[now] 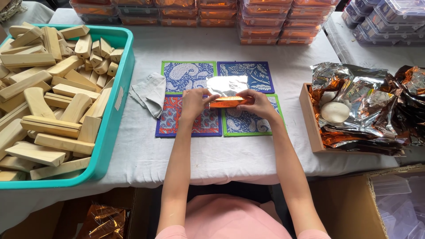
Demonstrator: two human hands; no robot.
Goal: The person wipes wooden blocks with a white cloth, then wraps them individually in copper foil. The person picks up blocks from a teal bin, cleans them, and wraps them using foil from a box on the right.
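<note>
both hands — left hand (193, 102), right hand (260, 104) — fingers clamped on a foil-wrapped block (228, 102) at table centre, over the patterned mats (188, 75). wrap looks partly done; foil flap (226, 85) at 12 o'clock not yet folded — more blocks in teal bin (116, 106) at 9 o'clock.
</note>
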